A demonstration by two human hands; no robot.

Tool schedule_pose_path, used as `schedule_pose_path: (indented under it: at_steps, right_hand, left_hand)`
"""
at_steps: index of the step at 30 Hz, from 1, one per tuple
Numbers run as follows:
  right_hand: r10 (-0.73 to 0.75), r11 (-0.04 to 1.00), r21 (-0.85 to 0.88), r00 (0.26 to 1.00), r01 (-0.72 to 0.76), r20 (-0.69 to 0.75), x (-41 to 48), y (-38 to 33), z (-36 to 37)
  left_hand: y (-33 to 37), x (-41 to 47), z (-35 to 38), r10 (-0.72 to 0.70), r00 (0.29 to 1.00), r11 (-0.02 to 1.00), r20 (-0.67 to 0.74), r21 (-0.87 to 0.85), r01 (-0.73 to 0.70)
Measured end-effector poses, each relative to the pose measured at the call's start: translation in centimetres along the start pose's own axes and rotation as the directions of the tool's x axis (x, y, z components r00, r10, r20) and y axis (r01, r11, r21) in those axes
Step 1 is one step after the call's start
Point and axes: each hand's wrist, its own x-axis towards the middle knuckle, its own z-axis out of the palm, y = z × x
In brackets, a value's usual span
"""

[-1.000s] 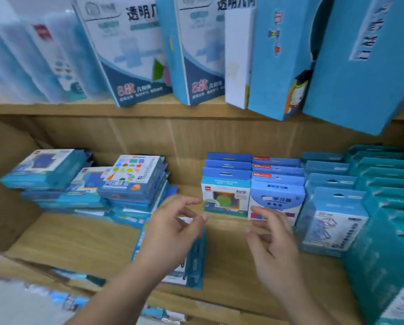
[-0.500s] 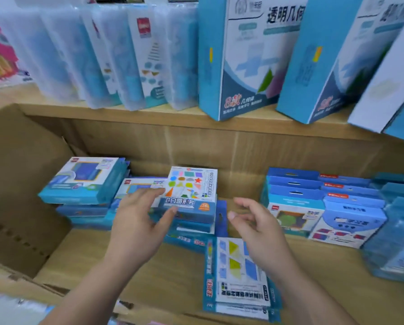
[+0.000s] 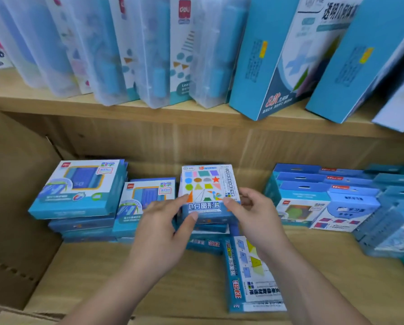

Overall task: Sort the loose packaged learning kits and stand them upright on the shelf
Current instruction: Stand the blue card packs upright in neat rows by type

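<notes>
Viewed from closer in than half a second ago, with the lower shelf (image 3: 102, 273) and the upper shelf (image 3: 149, 113) both larger in view. Noted on the upper shelf: leaning clear cases (image 3: 149, 55) and tall blue boxes (image 3: 278, 55). Noted on the lower shelf: a cardboard wall (image 3: 15, 207) at far left, flat piles of kits (image 3: 79, 188) at left, upright rows of kits (image 3: 313, 198) at right, all placed as before. Found one triangle kit (image 3: 250, 273) lying flat near the front edge, under the right forearm, unmoved.

Checked left hand (image 3: 163, 233): shifted from lying across the neighbouring pile to pinching the shapes kit (image 3: 208, 186), thumb on the front edge, forefinger at the left edge. Checked right hand (image 3: 255, 219): previously spread and clear of the kit, now gripping its right side, thumb on the top face, fingers curled round behind. Both forearms reaching in from the front.

Located shapes kit atop the middle pile, between the flat piles and the upright rows, in the same spot as before. Lying face up, not upright. White top face printed with coloured shapes and a red star; blue band with white lettering along the near edge. Cannot tell whether lifted clear of the pile beneath.
</notes>
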Motion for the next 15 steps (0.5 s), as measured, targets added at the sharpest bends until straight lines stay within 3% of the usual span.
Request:
schedule_pose_path:
  at_steps: [3,7,10,12,15]
  right_hand:
    - [0.004,0.988,0.155,1.0,-0.006,0.009,-0.8,-0.6,-1.5]
    - [0.037,0.982,0.182,0.998,-0.047,0.058,-1.8,-0.7,-4.3]
    - [-0.002,0.981,0.19,0.987,-0.029,0.162,-3.4,-0.7,-5.5]
    - [-0.029,0.988,0.153,0.973,-0.007,0.228,-4.4,-0.3,-5.9]
    - [-0.032,0.995,0.097,0.96,0.005,0.278,-5.0,1.0,-6.6]
  left_hand:
    - [0.8,-0.3,-0.2,-0.068,0.997,0.967,0.042,-0.244,0.076]
    - [1.9,0.1,-0.1,-0.121,0.985,0.874,0.12,-0.458,0.163]
    - [2.7,0.2,0.5,-0.182,0.963,0.748,0.201,-0.608,0.268]
    - [3.1,-0.1,0.8,-0.225,0.947,0.68,0.229,-0.66,0.321]
    - [3.3,-1.4,0.7,-0.251,0.938,0.673,0.24,-0.653,0.347]
